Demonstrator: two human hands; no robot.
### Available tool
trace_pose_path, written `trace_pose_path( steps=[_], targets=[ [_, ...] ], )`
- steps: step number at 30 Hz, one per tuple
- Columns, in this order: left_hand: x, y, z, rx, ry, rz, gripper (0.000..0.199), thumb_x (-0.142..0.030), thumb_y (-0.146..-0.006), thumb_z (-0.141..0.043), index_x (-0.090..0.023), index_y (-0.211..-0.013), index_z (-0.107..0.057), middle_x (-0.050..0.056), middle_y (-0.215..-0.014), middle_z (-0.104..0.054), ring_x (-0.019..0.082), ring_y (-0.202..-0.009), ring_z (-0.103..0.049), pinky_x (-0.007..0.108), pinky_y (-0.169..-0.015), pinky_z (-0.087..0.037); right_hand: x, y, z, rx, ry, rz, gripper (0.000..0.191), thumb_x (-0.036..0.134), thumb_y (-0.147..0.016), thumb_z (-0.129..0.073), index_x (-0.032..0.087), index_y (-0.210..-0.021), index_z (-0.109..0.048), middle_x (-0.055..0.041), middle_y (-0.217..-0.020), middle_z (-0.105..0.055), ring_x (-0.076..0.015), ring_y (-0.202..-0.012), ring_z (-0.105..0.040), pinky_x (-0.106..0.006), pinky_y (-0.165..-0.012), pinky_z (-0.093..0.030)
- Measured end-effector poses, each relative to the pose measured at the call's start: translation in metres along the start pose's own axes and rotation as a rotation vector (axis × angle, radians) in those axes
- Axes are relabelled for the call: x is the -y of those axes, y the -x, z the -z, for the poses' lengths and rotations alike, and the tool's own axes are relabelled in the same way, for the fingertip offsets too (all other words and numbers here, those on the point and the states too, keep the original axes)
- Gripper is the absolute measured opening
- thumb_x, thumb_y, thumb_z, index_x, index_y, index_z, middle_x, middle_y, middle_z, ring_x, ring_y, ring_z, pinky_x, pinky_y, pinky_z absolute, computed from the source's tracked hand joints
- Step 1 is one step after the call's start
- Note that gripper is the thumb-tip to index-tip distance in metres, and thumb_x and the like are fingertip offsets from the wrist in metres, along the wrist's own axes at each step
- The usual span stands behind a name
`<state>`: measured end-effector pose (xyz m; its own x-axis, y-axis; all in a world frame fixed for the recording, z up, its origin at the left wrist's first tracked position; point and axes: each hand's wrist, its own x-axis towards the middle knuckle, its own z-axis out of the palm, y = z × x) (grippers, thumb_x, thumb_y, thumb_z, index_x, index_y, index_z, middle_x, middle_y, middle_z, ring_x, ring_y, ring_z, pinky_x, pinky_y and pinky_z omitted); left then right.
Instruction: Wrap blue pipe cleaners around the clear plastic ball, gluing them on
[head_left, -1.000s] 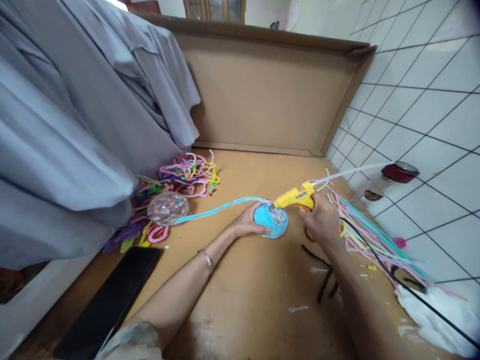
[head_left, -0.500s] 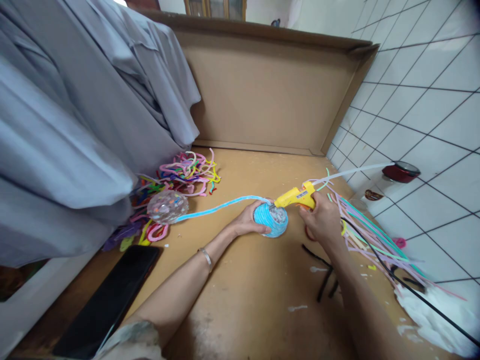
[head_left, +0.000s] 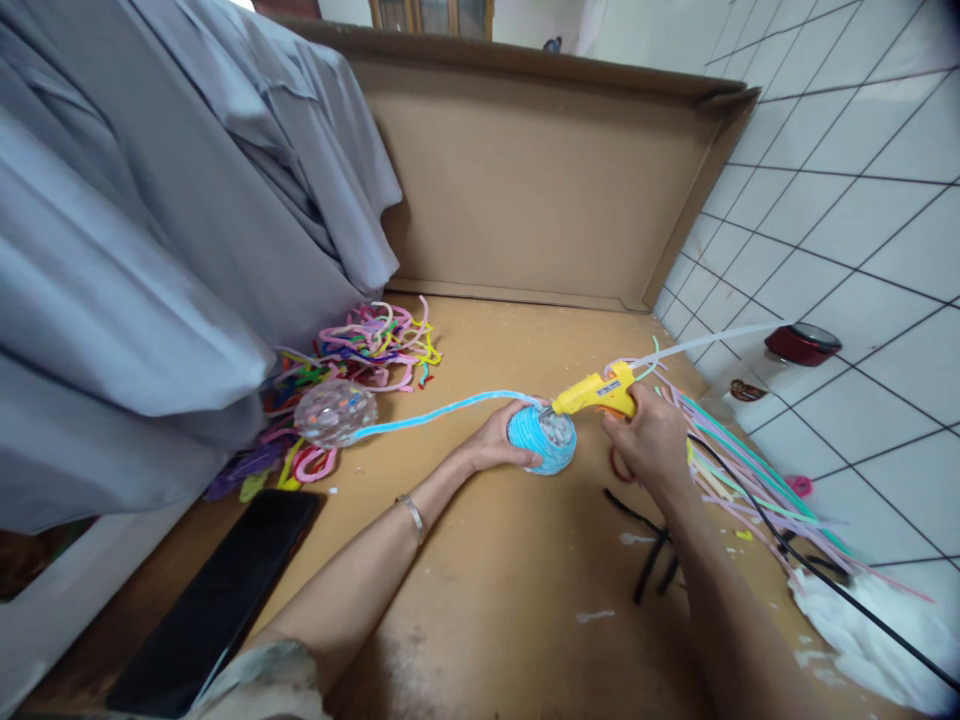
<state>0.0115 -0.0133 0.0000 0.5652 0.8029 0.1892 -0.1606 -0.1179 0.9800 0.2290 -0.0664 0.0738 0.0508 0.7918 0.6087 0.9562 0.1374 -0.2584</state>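
Observation:
My left hand (head_left: 496,440) grips a small round object wrapped in blue pipe cleaner (head_left: 541,455), its fingers around the left side. A loose blue strand (head_left: 450,407) runs from its top leftward to a clear ball with coloured dots (head_left: 335,413). Closed around the handle of a yellow glue gun (head_left: 598,392) is my right hand (head_left: 646,437). The metal nozzle points down-left and meets the upper rim of the blue-wrapped object. From the back of the gun a long pale glue stick (head_left: 712,338) sticks out.
Tangled colourful pipe cleaners (head_left: 379,345) lie at left, near a black phone (head_left: 225,600) and hanging grey cloth (head_left: 187,220). Straight pipe cleaners (head_left: 750,460), a black cord (head_left: 810,566), a red-lidded jar (head_left: 802,343) and white tissue (head_left: 870,630) are at right. Cardboard (head_left: 525,180) stands behind.
My right hand and the glue gun have shifted very slightly to the right. My left hand and the blue-wrapped object have stayed in place.

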Motion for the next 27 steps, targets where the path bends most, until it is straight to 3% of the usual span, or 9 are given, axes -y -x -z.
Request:
trace_pose_path(
  steps=[27],
  targets=[
    [0.0039, -0.0007, 0.001, 0.014, 0.011, -0.016, 0.084, -0.028, -0.046, -0.088, -0.018, -0.123, -0.055, 0.01, -0.125, -0.059, 0.029, -0.114, -0.058, 0.038, -0.096, -0.048, 0.0006, -0.0005, -0.0045, 0.062, -0.019, -0.058, 0.016, 0.037, -0.073, -0.053, 0.021, -0.073, -0.051, -0.0017, -0.061, -0.053, -0.0159, -0.054, -0.041, -0.028, -0.055, -0.023]
  ],
)
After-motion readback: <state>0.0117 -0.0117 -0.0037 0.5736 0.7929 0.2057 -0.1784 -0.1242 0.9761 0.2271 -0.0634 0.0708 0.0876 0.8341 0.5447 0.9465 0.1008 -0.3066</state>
